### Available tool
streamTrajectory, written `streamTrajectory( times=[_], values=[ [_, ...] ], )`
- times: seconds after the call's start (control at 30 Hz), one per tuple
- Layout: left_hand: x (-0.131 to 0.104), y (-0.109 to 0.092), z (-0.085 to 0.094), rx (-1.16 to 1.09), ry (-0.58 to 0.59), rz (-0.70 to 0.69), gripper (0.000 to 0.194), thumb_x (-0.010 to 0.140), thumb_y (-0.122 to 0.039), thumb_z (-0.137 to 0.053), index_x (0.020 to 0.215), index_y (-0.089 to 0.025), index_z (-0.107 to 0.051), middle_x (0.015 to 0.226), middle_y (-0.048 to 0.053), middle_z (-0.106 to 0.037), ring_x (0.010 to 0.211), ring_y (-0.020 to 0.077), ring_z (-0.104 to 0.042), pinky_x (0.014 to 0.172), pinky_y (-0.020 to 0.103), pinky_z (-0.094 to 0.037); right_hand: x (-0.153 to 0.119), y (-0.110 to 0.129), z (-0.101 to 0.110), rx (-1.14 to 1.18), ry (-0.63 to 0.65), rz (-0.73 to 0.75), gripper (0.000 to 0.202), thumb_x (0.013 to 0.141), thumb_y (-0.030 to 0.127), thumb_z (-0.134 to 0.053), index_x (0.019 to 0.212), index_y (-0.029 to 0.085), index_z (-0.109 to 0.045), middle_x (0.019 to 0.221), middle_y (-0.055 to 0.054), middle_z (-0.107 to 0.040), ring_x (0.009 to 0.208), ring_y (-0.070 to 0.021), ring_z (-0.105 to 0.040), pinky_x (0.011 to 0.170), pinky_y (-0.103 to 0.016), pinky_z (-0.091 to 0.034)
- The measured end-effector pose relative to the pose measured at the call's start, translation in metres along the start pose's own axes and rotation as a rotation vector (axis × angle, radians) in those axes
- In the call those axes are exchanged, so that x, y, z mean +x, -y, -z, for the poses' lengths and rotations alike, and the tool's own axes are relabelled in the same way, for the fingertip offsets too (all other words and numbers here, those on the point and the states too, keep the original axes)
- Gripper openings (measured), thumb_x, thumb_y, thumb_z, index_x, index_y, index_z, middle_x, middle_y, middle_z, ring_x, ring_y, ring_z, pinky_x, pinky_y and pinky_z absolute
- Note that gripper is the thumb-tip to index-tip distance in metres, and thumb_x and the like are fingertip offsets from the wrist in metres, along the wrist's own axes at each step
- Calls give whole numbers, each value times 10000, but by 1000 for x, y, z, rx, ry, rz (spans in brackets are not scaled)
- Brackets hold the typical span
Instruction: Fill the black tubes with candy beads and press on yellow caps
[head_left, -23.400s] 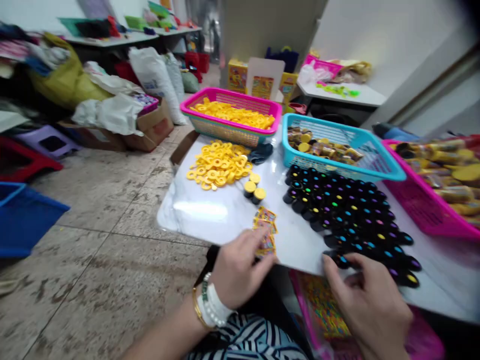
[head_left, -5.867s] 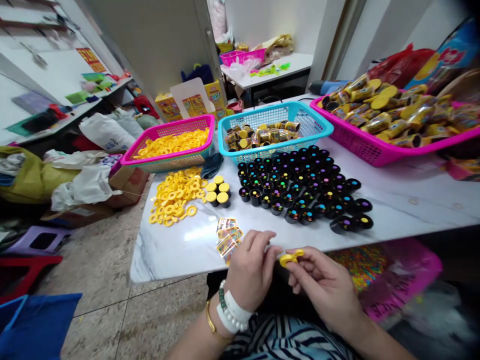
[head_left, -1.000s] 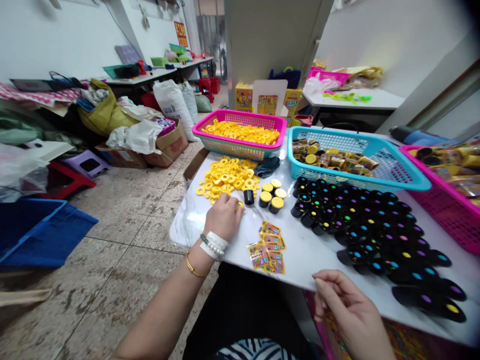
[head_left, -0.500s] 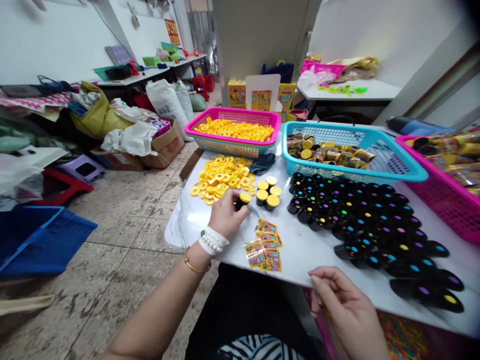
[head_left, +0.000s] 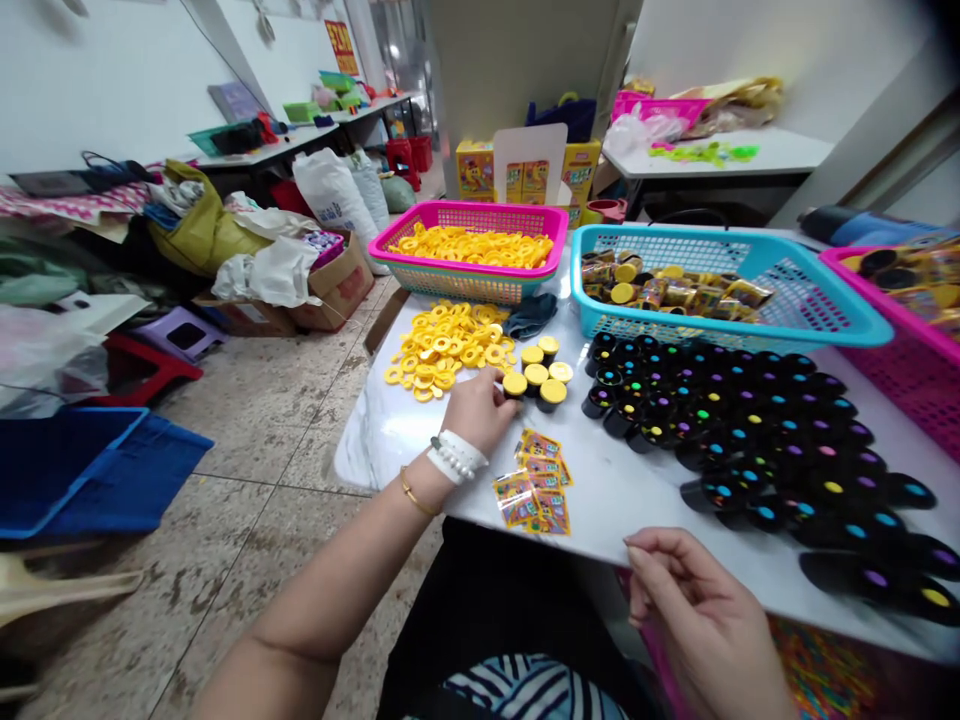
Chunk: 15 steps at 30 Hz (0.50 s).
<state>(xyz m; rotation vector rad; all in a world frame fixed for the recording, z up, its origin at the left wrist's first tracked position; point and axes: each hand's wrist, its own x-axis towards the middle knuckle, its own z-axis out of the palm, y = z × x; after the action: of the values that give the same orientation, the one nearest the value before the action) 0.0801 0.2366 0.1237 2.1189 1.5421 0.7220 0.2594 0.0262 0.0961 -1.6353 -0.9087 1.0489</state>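
Observation:
My left hand (head_left: 480, 412) has its thumb and fingers closed around a small black cup with a yellow lid (head_left: 514, 385), beside a cluster of several similar yellow-lidded cups (head_left: 536, 374). To its left lies a loose pile of yellow plastic rings (head_left: 450, 345). Just in front of the cluster, printed film sleeves (head_left: 534, 484) overlap on the white table (head_left: 600, 490). Over the table's front edge, my right hand (head_left: 701, 610) has thumb and fingertips pinched together; anything between them cannot be made out. Rows of black cups with coloured bits inside (head_left: 720, 410) cover the table's right side.
A pink-rimmed basket (head_left: 480, 208) of yellow rings stands at the back. Next to it are a blue basket (head_left: 817, 320) of wrapped cups and a pink basket (head_left: 892, 370) at the right. A dark cloth (head_left: 531, 317) lies behind the cluster. Yellow boxes (head_left: 476, 170) stand behind the baskets.
My left hand has moved right and slightly forward, bringing the yellow-lidded cup up against the cluster. My right hand stays nearly in place, still pinched. The view has shifted slightly.

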Motion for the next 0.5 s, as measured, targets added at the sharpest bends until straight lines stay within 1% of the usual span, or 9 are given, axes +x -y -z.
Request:
streamTrajectory(
  times=[0.07, 0.17, 0.23, 0.33, 0.37, 0.43, 0.5],
  values=[
    [-2, 1, 5, 49, -43, -30, 332, 753, -263, -730, 1047, -159, -615, 750, -1, -660, 739, 178, -625, 745, 310, -482, 0, -1, 1, -7, 3, 6, 283, 822, 468, -662, 901, 200, -620, 545, 1, -592, 485, -150, -557, 483, -236, -469],
    [-16, 12, 14, 238, -150, -87, 403, 796, -361, -698, 1135, -165, -604, 944, 65, -646, 867, 216, -617, 774, 336, -493, 0, 0, 3, -5, 16, 10, 289, 807, 474, -674, 887, 201, -623, 535, 3, -588, 475, -153, -557, 477, -242, -473],
    [-26, 21, 18, 341, -142, -111, 348, 821, -380, -671, 1111, -192, -628, 1020, 82, -621, 908, 224, -609, 754, 324, -498, -1, 2, 2, 0, 10, 11, 296, 797, 481, -683, 873, 200, -626, 539, 1, -588, 474, -154, -557, 483, -248, -477],
    [-36, 32, 19, 359, -80, -149, 169, 885, -300, -591, 1007, -207, -662, 993, 70, -622, 887, 195, -614, 752, 290, -499, -2, 7, 0, -3, 3, 15, 291, 791, 476, -693, 863, 201, -633, 559, 1, -589, 483, -149, -560, 489, -245, -481],
    [-39, 34, 20, 348, -65, -164, 147, 904, -270, -556, 972, -201, -666, 969, 66, -627, 870, 185, -615, 759, 285, -500, -2, 8, -1, -4, 5, 18, 286, 787, 471, -698, 858, 202, -634, 566, 1, -590, 486, -147, -561, 487, -242, -482],
    [-43, 33, 23, 328, -57, -192, 170, 925, -236, -504, 897, -185, -664, 908, 65, -629, 829, 178, -614, 772, 291, -503, -4, 10, -2, 6, 8, 21, 273, 784, 458, -706, 850, 203, -634, 578, 2, -591, 489, -143, -559, 481, -237, -483],
    [-51, 24, 30, 265, -89, -225, 186, 929, -228, -485, 858, -180, -650, 880, 64, -625, 811, 174, -610, 779, 298, -504, -7, 12, -3, 38, 1, 5, 262, 798, 450, -698, 855, 203, -627, 578, 7, -582, 495, -140, -559, 484, -235, -488]
  ],
)
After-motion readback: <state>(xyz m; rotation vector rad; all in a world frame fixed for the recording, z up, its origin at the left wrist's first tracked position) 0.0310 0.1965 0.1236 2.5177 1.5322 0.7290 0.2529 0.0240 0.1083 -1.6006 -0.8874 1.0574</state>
